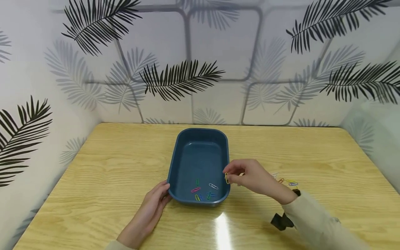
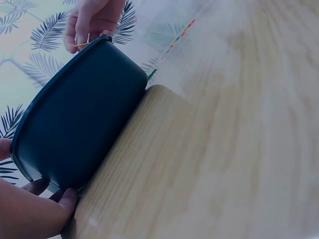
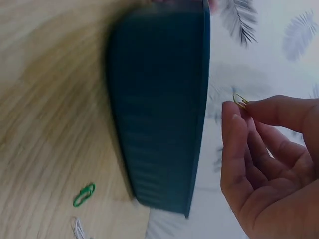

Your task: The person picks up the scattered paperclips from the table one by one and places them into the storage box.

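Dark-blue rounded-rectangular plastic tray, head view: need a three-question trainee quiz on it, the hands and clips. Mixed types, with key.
1. True or false: the left hand touches the near left corner of the dark-blue rounded-rectangular plastic tray.
2. The right hand pinches a small looped wire paper clip. Its colour: A) pink, B) green, C) yellow?
3. Fill in: the pink looped wire paper clip lies ___ the tray.

Key: 1. True. 2. C, yellow. 3. Inside.
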